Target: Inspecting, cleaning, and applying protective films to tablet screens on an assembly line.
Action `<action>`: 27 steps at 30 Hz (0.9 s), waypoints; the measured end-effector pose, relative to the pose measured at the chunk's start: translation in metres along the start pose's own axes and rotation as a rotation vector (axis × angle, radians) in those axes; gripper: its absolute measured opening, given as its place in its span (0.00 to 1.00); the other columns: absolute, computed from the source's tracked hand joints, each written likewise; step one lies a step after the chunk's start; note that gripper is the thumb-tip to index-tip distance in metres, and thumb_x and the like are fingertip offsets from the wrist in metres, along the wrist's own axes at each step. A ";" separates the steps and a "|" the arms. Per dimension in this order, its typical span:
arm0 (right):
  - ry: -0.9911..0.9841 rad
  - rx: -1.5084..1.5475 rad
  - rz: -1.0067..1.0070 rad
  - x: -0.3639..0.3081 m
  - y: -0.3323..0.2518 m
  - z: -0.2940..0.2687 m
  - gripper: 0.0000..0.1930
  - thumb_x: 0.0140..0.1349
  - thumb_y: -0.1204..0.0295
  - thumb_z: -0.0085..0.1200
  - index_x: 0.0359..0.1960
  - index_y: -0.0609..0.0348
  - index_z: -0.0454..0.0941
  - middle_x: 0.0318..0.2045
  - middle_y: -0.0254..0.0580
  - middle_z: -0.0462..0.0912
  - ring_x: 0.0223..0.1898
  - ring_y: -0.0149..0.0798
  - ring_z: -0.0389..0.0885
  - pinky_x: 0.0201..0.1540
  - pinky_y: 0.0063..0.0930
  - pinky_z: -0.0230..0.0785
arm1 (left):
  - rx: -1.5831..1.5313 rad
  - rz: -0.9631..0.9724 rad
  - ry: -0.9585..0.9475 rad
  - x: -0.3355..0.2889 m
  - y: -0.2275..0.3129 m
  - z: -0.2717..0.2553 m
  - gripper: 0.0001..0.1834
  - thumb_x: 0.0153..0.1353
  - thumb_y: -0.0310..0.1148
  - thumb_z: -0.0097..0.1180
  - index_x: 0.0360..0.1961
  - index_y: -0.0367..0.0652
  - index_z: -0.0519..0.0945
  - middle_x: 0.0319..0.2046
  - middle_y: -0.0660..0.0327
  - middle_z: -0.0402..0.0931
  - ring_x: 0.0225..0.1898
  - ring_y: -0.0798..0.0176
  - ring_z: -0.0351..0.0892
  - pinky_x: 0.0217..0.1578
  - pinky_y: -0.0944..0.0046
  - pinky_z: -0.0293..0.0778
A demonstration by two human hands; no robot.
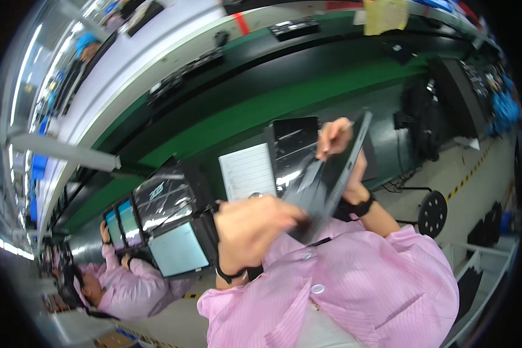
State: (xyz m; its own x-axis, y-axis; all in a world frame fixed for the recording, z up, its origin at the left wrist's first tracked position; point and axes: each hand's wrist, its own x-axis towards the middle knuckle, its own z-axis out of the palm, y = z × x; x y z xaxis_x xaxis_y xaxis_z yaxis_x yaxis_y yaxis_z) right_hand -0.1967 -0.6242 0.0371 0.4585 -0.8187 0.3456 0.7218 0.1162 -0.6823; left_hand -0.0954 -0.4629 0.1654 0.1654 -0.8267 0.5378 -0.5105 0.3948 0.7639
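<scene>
In front of my chest, a thin, dark, tablet-like device is tilted steeply, with slots or ports along its narrow edge. My left hand, smeared by motion, has its fingers at the near lower end of the device. My right hand grips around the upper part, partly hidden behind the slab. A pale grey patch shows beside its fingers; I cannot tell whether it is film or a reflection. Beyond lie a black glossy flat device and a white lined paper sheet.
To the left are black plastic-wrapped packages and a lit screen. A co-worker in pink touches other lit screens. Black cables and bags lie at the right, near a round black stool. A green-striped bench runs across.
</scene>
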 end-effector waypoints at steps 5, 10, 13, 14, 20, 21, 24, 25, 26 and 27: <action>-0.202 0.310 0.333 0.021 -0.005 0.008 0.33 0.69 0.47 0.15 0.11 0.54 0.59 0.09 0.34 0.59 0.12 0.32 0.60 0.22 0.19 0.59 | -0.042 -0.219 -0.075 0.000 -0.012 0.053 0.14 0.62 0.23 0.41 0.21 0.33 0.75 0.16 0.61 0.75 0.16 0.69 0.72 0.19 0.71 0.65; -0.398 0.499 0.171 0.037 -0.003 0.000 0.33 0.71 0.54 0.13 0.10 0.51 0.61 0.09 0.33 0.62 0.12 0.33 0.62 0.24 0.23 0.59 | -0.140 -0.560 0.212 -0.010 -0.043 0.055 0.19 0.67 0.32 0.41 0.19 0.36 0.71 0.13 0.65 0.69 0.14 0.76 0.68 0.14 0.77 0.59; -0.502 0.623 0.087 0.049 -0.002 -0.007 0.34 0.70 0.57 0.07 0.15 0.50 0.67 0.12 0.32 0.69 0.13 0.34 0.67 0.30 0.22 0.59 | -0.075 -0.546 0.282 -0.012 -0.047 0.049 0.19 0.67 0.34 0.42 0.19 0.38 0.71 0.12 0.67 0.67 0.12 0.78 0.64 0.14 0.78 0.55; -0.632 0.704 0.012 0.057 0.004 -0.012 0.34 0.70 0.58 0.07 0.15 0.50 0.68 0.13 0.32 0.70 0.14 0.34 0.69 0.31 0.23 0.60 | -0.087 -0.565 0.312 -0.013 -0.048 0.047 0.19 0.67 0.34 0.42 0.18 0.38 0.71 0.12 0.68 0.66 0.13 0.78 0.63 0.14 0.78 0.55; -0.782 0.946 0.009 0.065 0.010 -0.003 0.34 0.70 0.58 0.14 0.12 0.50 0.70 0.08 0.37 0.72 0.11 0.38 0.71 0.27 0.26 0.62 | -0.108 -0.543 0.307 -0.016 -0.042 0.042 0.19 0.67 0.33 0.42 0.18 0.38 0.70 0.13 0.67 0.66 0.13 0.78 0.62 0.14 0.78 0.52; -0.777 0.944 0.009 0.065 0.010 -0.001 0.34 0.70 0.58 0.14 0.12 0.50 0.70 0.08 0.37 0.72 0.11 0.38 0.71 0.27 0.26 0.62 | -0.110 -0.546 0.303 -0.014 -0.040 0.041 0.19 0.67 0.33 0.42 0.18 0.38 0.70 0.13 0.67 0.66 0.13 0.78 0.62 0.14 0.78 0.52; -0.733 0.975 0.024 0.069 0.010 0.003 0.31 0.70 0.59 0.15 0.15 0.50 0.69 0.08 0.35 0.70 0.11 0.37 0.69 0.27 0.26 0.60 | -0.082 -0.564 0.287 -0.008 -0.040 0.036 0.18 0.67 0.34 0.42 0.20 0.39 0.70 0.14 0.67 0.66 0.13 0.78 0.62 0.14 0.79 0.52; -0.811 0.934 0.011 0.075 0.011 0.000 0.30 0.70 0.59 0.15 0.16 0.50 0.69 0.09 0.34 0.68 0.12 0.35 0.68 0.28 0.26 0.59 | -0.082 -0.529 0.266 -0.007 -0.045 0.033 0.18 0.67 0.35 0.42 0.21 0.39 0.70 0.14 0.67 0.66 0.13 0.79 0.62 0.14 0.79 0.52; -0.505 0.950 -0.061 0.063 0.015 0.009 0.17 0.66 0.66 0.33 0.22 0.56 0.69 0.11 0.32 0.69 0.12 0.26 0.65 0.21 0.21 0.53 | -0.075 -0.530 0.247 -0.003 -0.048 0.028 0.17 0.67 0.35 0.43 0.21 0.39 0.71 0.14 0.68 0.66 0.13 0.79 0.61 0.14 0.79 0.52; -0.204 0.948 -0.137 0.053 0.023 0.020 0.07 0.63 0.73 0.51 0.28 0.62 0.70 0.14 0.29 0.70 0.13 0.18 0.62 0.14 0.16 0.48 | -0.068 -0.525 0.226 0.002 -0.050 0.024 0.17 0.67 0.35 0.43 0.21 0.38 0.71 0.15 0.68 0.66 0.13 0.80 0.61 0.14 0.79 0.51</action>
State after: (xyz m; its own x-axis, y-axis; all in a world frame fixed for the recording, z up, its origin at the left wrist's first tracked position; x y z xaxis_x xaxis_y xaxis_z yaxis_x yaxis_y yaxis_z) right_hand -0.1451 -0.6535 0.0524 0.3562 -0.7562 0.5489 0.8520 0.5040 0.1414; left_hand -0.0893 -0.4941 0.1200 0.5622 -0.8155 0.1378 -0.2569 -0.0138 0.9663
